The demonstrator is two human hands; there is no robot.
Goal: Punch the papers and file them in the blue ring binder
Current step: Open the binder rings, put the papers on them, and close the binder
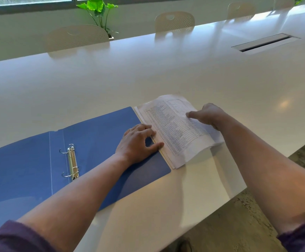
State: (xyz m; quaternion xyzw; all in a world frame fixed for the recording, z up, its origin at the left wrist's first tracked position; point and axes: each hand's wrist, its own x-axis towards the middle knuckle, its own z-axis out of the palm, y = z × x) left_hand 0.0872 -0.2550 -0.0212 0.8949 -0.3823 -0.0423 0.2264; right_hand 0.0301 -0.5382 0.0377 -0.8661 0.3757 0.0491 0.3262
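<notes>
The blue ring binder (97, 142) lies open and flat on the white table, its two metal rings (71, 161) standing open with nothing on them. A stack of printed papers (171, 130) rests just right of the binder's edge. My left hand (139, 140) lies on the binder's right cover, its fingertips and thumb pressed on the stack's left edge. My right hand (209, 115) grips the right side of the top sheets, which curl upward off the stack. No hole punch is in view.
The white table (148, 79) stretches far back and to the right, with a cable slot (265, 42) at the far right. Its near right edge (239, 193) drops to the floor. Several chairs (174, 21) and a plant (98, 10) stand behind the table.
</notes>
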